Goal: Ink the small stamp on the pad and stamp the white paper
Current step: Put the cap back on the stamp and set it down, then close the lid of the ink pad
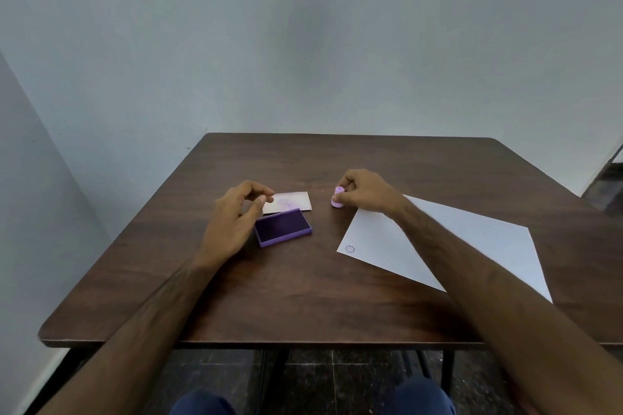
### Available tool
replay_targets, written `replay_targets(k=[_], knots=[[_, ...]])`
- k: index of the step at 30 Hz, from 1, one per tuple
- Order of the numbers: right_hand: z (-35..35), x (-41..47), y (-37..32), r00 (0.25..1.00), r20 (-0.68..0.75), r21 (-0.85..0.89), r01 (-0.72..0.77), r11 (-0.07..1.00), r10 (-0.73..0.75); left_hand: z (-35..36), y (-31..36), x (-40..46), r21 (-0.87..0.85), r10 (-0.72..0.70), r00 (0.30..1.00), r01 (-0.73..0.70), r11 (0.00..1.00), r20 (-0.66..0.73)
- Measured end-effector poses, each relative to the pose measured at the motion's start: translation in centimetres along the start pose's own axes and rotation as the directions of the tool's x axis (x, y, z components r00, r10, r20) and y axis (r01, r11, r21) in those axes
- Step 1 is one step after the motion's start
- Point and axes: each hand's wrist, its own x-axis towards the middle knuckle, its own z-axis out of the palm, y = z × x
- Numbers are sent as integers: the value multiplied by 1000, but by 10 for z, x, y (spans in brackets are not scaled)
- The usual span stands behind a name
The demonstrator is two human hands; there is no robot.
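The ink pad (282,227) lies open on the tabletop (303,296), its lid (292,201) just behind it. Left of the pad, the left hand (236,216) is held loosely curled and empty. Right of the pad, the small stamp (337,196) is gripped by the right hand (365,192). Further right lies the white paper (478,246), partly covered by the forearm, one mark (350,249) printed at its near corner.

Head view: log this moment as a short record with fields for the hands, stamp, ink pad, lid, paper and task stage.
left hand: empty, fingers loosely curled, beside the ink pad
right hand: fingers closed on the stamp
stamp: small, pink-purple, base at or near the table, between pad and paper
ink pad: purple, open, ink surface exposed
lid: pale, lying flat just behind the pad
paper: white sheet on the table, under the right forearm
mark: one small round print near the sheet's left corner
stage: one print already on the paper
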Motion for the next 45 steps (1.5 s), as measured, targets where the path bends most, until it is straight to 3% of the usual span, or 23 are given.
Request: replay_targets(k=[5, 9, 11, 13, 16, 18, 24, 31, 38, 42, 45], knots=[[-1, 3, 0, 998, 58, -108, 28, 994, -22, 0, 2, 0, 6, -35, 999, 35, 999, 11], [-2, 5, -7, 979, -133, -208, 127, 970, -157, -1, 4, 0, 56, -43, 999, 44, 997, -8], [5, 9, -16, 952, -156, -253, 217, 943, -261, -1, 3, 0, 103, -59, 998, 60, 993, -8], [16, 15, -26, 949, -60, -363, 267, 893, -308, 0, 3, -1, 152, -70, 998, 68, 986, 4], [31, 26, -34, 959, 133, -561, 281, 779, -250, 1, 2, -7, 237, -47, 997, 30, 971, 64], [36, 33, -35, 959, 188, -616, 282, 735, -210, -1, 1, -9, 298, -24, 993, -12, 955, 116], [31, 44, -36, 933, 341, -560, 298, 773, -112, -15, -12, -8, 396, -55, 960, -61, 916, 275], [30, 38, -35, 938, 264, -438, 324, 838, -225, -16, -14, -8, 248, -48, 956, -26, 968, 289], [27, 31, -37, 932, 215, -461, 359, 811, -290, -15, -13, -6, 229, -55, 955, -14, 973, 290], [23, 30, -36, 937, 130, -426, 348, 835, -324, -17, -9, -8, 217, -61, 970, 9, 976, 236], [18, 26, -38, 932, 62, -309, 357, 881, -356, -18, -8, -7, 136, -94, 992, 82, 987, 81]])
